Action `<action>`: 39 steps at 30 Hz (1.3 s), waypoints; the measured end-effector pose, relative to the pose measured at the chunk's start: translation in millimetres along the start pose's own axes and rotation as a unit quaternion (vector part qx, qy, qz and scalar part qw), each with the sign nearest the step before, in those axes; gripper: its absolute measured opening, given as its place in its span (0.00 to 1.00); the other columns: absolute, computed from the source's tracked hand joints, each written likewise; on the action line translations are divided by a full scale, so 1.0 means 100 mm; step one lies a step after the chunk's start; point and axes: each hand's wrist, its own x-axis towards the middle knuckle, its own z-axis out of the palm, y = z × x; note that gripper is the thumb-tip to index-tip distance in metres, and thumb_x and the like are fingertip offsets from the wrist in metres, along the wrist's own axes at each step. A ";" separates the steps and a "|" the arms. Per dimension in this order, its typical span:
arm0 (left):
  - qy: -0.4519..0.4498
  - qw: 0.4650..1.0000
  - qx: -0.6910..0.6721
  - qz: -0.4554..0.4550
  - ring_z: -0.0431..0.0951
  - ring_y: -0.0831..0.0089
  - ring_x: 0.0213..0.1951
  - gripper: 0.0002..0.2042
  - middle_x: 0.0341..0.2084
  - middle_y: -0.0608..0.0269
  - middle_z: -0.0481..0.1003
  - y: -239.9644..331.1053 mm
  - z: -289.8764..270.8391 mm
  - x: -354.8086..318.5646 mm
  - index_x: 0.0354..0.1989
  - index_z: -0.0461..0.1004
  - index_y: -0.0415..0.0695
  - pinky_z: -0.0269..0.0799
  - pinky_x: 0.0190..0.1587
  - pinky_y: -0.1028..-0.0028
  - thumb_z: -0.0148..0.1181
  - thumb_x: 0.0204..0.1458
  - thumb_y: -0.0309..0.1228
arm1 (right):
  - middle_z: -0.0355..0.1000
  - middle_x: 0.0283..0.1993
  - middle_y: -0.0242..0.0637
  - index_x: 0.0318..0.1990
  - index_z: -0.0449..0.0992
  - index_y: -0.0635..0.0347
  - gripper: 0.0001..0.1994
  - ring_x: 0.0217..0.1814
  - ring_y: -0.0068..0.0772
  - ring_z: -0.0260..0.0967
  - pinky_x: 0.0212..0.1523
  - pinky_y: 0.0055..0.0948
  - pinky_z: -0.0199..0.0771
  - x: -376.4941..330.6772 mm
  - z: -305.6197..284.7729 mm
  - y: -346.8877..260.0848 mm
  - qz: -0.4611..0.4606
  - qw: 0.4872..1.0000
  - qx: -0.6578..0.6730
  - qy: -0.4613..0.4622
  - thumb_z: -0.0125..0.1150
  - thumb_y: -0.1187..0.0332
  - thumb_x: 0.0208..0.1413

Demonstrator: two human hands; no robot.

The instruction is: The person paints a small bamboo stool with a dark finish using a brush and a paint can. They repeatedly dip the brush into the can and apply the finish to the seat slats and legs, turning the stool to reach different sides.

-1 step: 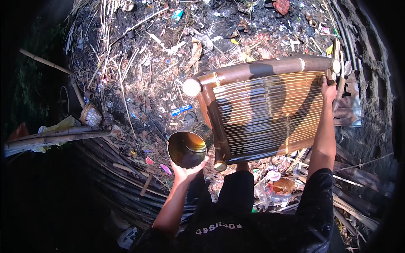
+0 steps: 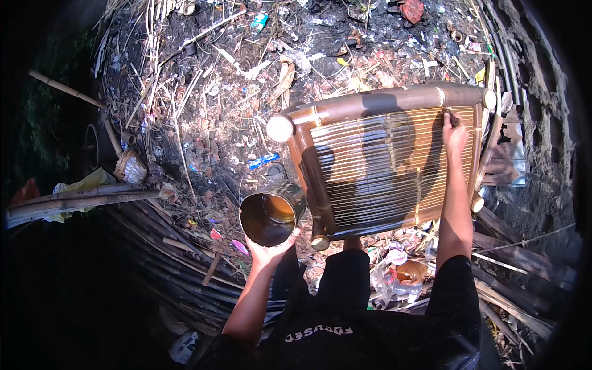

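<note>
Black cloth fills the bottom of the view, the person's own shirt point(image 2: 370, 339), and both bare forearms rise out of it. Left hand point(image 2: 269, 250) first: its grip is wrapped under the base of a metal can point(image 2: 271, 211), fingers cupped round the near end, and the can lies tipped on its side with its open mouth turned toward the camera, a brownish liquid showing inside. It hangs in the air just left of the bamboo frame point(image 2: 382, 166), its far rim close against the frame's near-left post.

Between the arms, a knee in dark shorts point(image 2: 345, 271) sits just below the frame's lower edge, with plastic scraps point(image 2: 401, 274) on the ground beside it.

Now the right arm, stretched long across the slats. Right hand point(image 2: 454, 132) lies near the far right corner of the slatted panel, fingers closed; whether that grip pinches a small tool or a cloth I cannot tell. The slats gleam dark and wet-looking, ringed by thick round bamboo poles with pale cut ends.

Off to the left, loose bamboo poles point(image 2: 74, 200) lie stacked beside a small woven basket point(image 2: 131, 166). Farther out, the ground point(image 2: 234, 80) is strewn with dry leaves, sticks and bits of coloured litter.
</note>
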 end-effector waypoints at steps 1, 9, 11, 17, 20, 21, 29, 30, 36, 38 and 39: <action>-0.007 0.996 0.051 0.078 0.75 0.63 0.60 0.49 0.60 0.53 0.71 -0.11 -0.07 0.02 0.68 0.60 0.38 0.74 0.64 0.59 0.87 0.39 0.35 | 0.84 0.44 0.47 0.52 0.84 0.57 0.16 0.47 0.48 0.84 0.49 0.42 0.80 -0.51 0.19 -0.32 -0.080 0.997 0.014 0.019 0.66 0.57 0.65; 0.015 0.988 -0.005 0.155 0.77 0.65 0.57 0.46 0.58 0.55 0.73 0.02 0.00 0.24 0.66 0.64 0.37 0.76 0.61 0.63 0.87 0.38 0.30 | 0.83 0.47 0.43 0.55 0.82 0.56 0.17 0.48 0.47 0.80 0.50 0.37 0.80 -2.00 0.65 -1.88 -0.276 0.889 0.273 -0.242 0.71 0.71 0.58; 0.022 0.994 -0.043 0.103 0.76 0.65 0.58 0.46 0.58 0.55 0.73 -0.02 0.00 0.24 0.66 0.63 0.37 0.75 0.62 0.62 0.87 0.38 0.29 | 0.83 0.47 0.43 0.51 0.84 0.56 0.14 0.49 0.50 0.79 0.52 0.39 0.80 -1.67 0.66 -2.10 -0.274 0.884 0.294 -0.239 0.70 0.69 0.59; 0.017 0.997 -0.060 0.042 0.76 0.63 0.58 0.50 0.60 0.54 0.71 -0.15 -0.03 0.18 0.68 0.59 0.38 0.75 0.63 0.62 0.87 0.37 0.31 | 0.83 0.47 0.46 0.52 0.84 0.49 0.14 0.46 0.50 0.81 0.50 0.42 0.81 -1.70 0.66 -2.12 -0.369 0.831 0.133 -0.394 0.71 0.63 0.59; 0.004 0.991 -0.130 0.022 0.76 0.63 0.58 0.49 0.59 0.54 0.72 -0.20 -0.02 0.18 0.68 0.61 0.38 0.75 0.62 0.61 0.87 0.37 0.34 | 0.82 0.47 0.48 0.51 0.83 0.57 0.13 0.44 0.52 0.80 0.46 0.42 0.81 -1.70 0.78 -2.20 -0.309 0.873 0.273 -0.261 0.71 0.65 0.60; 0.010 0.995 -0.088 0.046 0.77 0.63 0.57 0.48 0.58 0.55 0.73 -0.22 -0.03 0.15 0.67 0.63 0.37 0.75 0.62 0.61 0.87 0.38 0.35 | 0.82 0.46 0.47 0.50 0.83 0.57 0.13 0.44 0.52 0.80 0.45 0.42 0.81 -1.89 0.77 -2.07 -0.303 0.870 0.273 -0.279 0.71 0.66 0.59; 0.015 0.998 0.043 0.044 0.74 0.63 0.62 0.52 0.61 0.53 0.71 -0.40 -0.13 0.14 0.69 0.60 0.38 0.71 0.67 0.60 0.89 0.34 0.33 | 0.84 0.48 0.44 0.55 0.81 0.63 0.16 0.49 0.38 0.82 0.53 0.35 0.81 -1.59 0.16 -0.28 -0.046 0.962 0.255 -0.084 0.69 0.64 0.65; 0.016 0.998 0.025 0.052 0.74 0.63 0.62 0.52 0.61 0.53 0.71 -0.40 -0.11 0.14 0.69 0.60 0.38 0.71 0.66 0.61 0.89 0.34 0.33 | 0.84 0.48 0.45 0.55 0.81 0.66 0.16 0.48 0.37 0.81 0.52 0.34 0.80 -1.26 0.06 -0.05 -0.007 0.969 0.241 0.042 0.67 0.63 0.67; 0.034 0.991 -0.023 0.127 0.76 0.65 0.58 0.50 0.58 0.55 0.73 -0.29 0.13 0.21 0.68 0.63 0.38 0.74 0.64 0.62 0.88 0.35 0.31 | 0.84 0.42 0.41 0.51 0.84 0.57 0.12 0.41 0.39 0.82 0.45 0.37 0.83 -2.04 0.21 -0.55 -0.082 0.968 0.231 -0.054 0.68 0.66 0.64; 0.012 0.998 -0.009 0.053 0.75 0.65 0.58 0.50 0.59 0.55 0.73 -0.33 0.15 0.16 0.69 0.62 0.38 0.74 0.64 0.62 0.88 0.35 0.29 | 0.83 0.45 0.41 0.52 0.85 0.49 0.13 0.47 0.43 0.81 0.51 0.40 0.82 -2.86 0.36 -0.81 -0.143 0.912 0.287 -0.256 0.72 0.63 0.60; 0.019 0.998 0.002 0.065 0.75 0.65 0.59 0.51 0.60 0.55 0.72 -0.31 0.20 0.17 0.70 0.61 0.38 0.73 0.65 0.62 0.88 0.35 0.30 | 0.83 0.47 0.43 0.53 0.85 0.47 0.14 0.49 0.46 0.80 0.52 0.40 0.82 -3.09 0.36 -0.86 -0.215 0.877 0.245 -0.354 0.72 0.62 0.60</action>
